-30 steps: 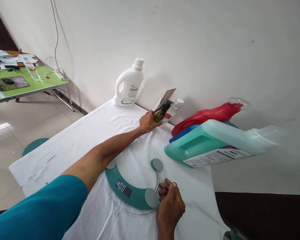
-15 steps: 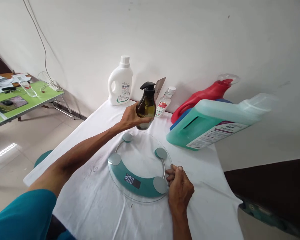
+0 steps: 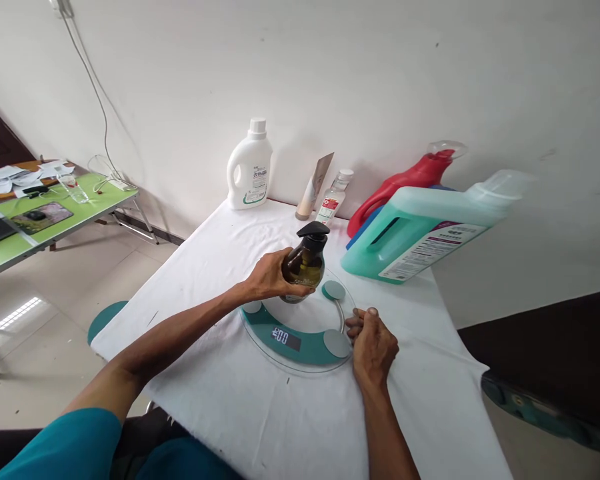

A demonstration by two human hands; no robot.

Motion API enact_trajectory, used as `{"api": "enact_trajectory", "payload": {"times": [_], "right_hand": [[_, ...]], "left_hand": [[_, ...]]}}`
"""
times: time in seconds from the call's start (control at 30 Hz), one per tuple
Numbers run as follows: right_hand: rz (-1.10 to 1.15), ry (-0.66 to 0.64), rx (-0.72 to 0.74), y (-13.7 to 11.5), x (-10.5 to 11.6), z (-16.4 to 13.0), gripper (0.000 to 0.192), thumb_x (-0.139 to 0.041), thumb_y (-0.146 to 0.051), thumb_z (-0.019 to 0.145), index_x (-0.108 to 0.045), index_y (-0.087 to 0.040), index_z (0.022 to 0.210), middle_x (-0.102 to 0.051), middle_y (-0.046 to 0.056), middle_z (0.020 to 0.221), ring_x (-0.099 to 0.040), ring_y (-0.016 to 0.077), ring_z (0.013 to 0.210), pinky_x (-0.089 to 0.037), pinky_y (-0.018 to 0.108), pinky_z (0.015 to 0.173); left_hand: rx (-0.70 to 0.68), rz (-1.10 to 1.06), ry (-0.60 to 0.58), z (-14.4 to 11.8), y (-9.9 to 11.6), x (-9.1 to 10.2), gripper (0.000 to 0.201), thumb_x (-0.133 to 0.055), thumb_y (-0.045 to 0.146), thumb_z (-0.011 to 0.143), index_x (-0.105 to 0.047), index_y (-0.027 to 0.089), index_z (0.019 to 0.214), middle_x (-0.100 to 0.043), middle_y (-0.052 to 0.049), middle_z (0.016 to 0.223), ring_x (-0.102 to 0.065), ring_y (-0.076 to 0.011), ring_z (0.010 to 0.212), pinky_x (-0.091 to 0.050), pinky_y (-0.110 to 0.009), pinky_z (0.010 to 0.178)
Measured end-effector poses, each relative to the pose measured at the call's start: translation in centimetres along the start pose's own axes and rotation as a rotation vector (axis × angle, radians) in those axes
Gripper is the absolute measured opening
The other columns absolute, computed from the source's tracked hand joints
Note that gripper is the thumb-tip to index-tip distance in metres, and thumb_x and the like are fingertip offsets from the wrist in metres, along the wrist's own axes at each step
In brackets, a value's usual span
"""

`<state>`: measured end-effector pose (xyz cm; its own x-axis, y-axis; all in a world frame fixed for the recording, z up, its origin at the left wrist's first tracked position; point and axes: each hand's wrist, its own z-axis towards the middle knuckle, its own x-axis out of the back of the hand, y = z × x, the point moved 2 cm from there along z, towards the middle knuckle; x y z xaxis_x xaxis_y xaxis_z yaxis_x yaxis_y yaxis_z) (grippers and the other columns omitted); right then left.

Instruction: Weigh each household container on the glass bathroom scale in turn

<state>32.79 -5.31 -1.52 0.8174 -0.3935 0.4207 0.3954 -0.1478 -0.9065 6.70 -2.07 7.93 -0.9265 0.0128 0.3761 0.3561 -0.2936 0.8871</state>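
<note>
A dark brown pump bottle [image 3: 307, 260] with a black pump top is in my left hand [image 3: 270, 275], held upright over the middle of a round glass scale [image 3: 300, 343] with a teal band and a lit display. My right hand [image 3: 373, 343] rests on the white cloth, fingers curled against the scale's right rim. I cannot tell whether the bottle's base touches the glass.
Along the wall stand a white detergent jug [image 3: 250, 170], a beige tube [image 3: 315, 179], a small clear bottle [image 3: 333, 199], and red [image 3: 405, 183] and teal jugs [image 3: 420, 230] lying down. The white-clothed table [image 3: 215, 393] ends at right. A green table [image 3: 45, 220] stands at left, a teal stool [image 3: 105, 320] below.
My left hand took the pump bottle from beside the wall, lifted it upright and brought it back over the scale. My right hand stayed at the scale's rim.
</note>
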Motion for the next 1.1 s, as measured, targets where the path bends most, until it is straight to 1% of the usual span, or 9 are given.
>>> {"api": "enact_trajectory", "payload": {"times": [0.23,0.33,0.4,0.5,0.6,0.67,0.8,0.93,1.1], "right_hand": [[0.027,0.007,0.009,0.3,-0.2,-0.2,0.086,-0.034,-0.095,0.096,-0.077,-0.020,0.093,-0.077,0.010,0.076,-0.065,0.0251,0.066,-0.051,0.040,0.071],[0.037,-0.001,0.013,0.3,-0.2,-0.2,0.084,-0.035,-0.094,0.096,-0.077,-0.021,0.095,-0.077,0.010,0.078,-0.066,0.0256,0.067,-0.052,0.040,0.071],[0.033,-0.006,0.007,0.3,-0.3,-0.2,0.085,-0.034,-0.094,0.096,-0.077,-0.021,0.097,-0.078,0.010,0.079,-0.066,0.0263,0.068,-0.052,0.041,0.073],[0.006,-0.006,0.031,0.1,-0.3,-0.1,0.088,-0.032,-0.094,0.096,-0.078,-0.019,0.103,-0.079,0.011,0.080,-0.068,0.0275,0.069,-0.052,0.043,0.076],[-0.033,-0.010,0.078,-0.2,-0.2,0.1,0.092,-0.031,-0.095,0.094,-0.079,-0.018,0.109,-0.079,0.011,0.080,-0.069,0.0289,0.071,-0.052,0.045,0.081],[-0.047,-0.021,0.094,-0.4,-0.2,0.1,0.094,-0.029,-0.095,0.093,-0.080,-0.017,0.109,-0.079,0.012,0.081,-0.070,0.0296,0.073,-0.053,0.046,0.084],[-0.057,-0.027,0.091,-0.4,-0.2,0.1,0.096,-0.027,-0.095,0.093,-0.080,-0.017,0.109,-0.080,0.013,0.083,-0.070,0.0304,0.075,-0.053,0.046,0.085],[-0.056,-0.019,0.074,-0.4,-0.2,0.0,0.093,-0.029,-0.093,0.095,-0.080,-0.017,0.110,-0.079,0.012,0.082,-0.069,0.0297,0.074,-0.053,0.046,0.085],[-0.056,-0.026,0.067,-0.4,-0.1,-0.1,0.088,-0.030,-0.090,0.095,-0.079,-0.018,0.111,-0.078,0.011,0.083,-0.069,0.0291,0.075,-0.052,0.045,0.084]], "left_hand": [[-0.020,0.104,-0.049,-0.5,-0.3,0.0,0.056,-0.102,0.052,0.065,-0.067,0.022,0.096,-0.071,0.000,0.088,-0.065,-0.0207,0.080,-0.049,-0.033,0.074],[-0.065,-0.024,-0.101,-0.3,-1.2,0.9,0.076,-0.105,0.061,0.059,-0.073,0.020,0.115,-0.079,-0.008,0.109,-0.073,-0.0274,0.098,-0.056,-0.039,0.087],[-0.087,-0.181,-0.106,-0.2,-2.2,2.0,0.086,-0.100,0.072,0.064,-0.074,0.020,0.128,-0.079,-0.015,0.130,-0.076,-0.0333,0.114,-0.058,-0.045,0.099],[-0.034,-0.277,0.055,-0.4,-4.7,3.9,0.076,-0.072,0.085,0.090,-0.076,0.019,0.128,-0.076,-0.019,0.142,-0.073,-0.0374,0.129,-0.055,-0.052,0.112],[0.050,-0.201,0.269,-0.8,-7.6,5.0,0.069,-0.056,0.081,0.102,-0.077,0.019,0.124,-0.076,-0.018,0.144,-0.068,-0.0371,0.140,-0.051,-0.054,0.122],[0.110,-0.228,0.298,-0.9,-9.4,4.8,0.070,-0.052,0.081,0.103,-0.075,0.018,0.124,-0.075,-0.020,0.146,-0.069,-0.0363,0.140,-0.052,-0.053,0.123],[0.174,-0.293,0.257,-0.6,-11.6,3.9,0.077,-0.048,0.086,0.102,-0.073,0.016,0.121,-0.077,-0.022,0.141,-0.076,-0.0352,0.128,-0.059,-0.053,0.116],[0.150,-0.209,0.241,-0.3,-12.0,3.5,0.080,-0.044,0.090,0.101,-0.075,0.017,0.115,-0.081,-0.020,0.129,-0.078,-0.0346,0.120,-0.060,-0.053,0.115],[0.121,-0.162,0.218,-0.5,-11.7,3.5,0.080,-0.043,0.090,0.102,-0.076,0.018,0.112,-0.082,-0.018,0.125,-0.077,-0.0333,0.119,-0.060,-0.050,0.113]]}}
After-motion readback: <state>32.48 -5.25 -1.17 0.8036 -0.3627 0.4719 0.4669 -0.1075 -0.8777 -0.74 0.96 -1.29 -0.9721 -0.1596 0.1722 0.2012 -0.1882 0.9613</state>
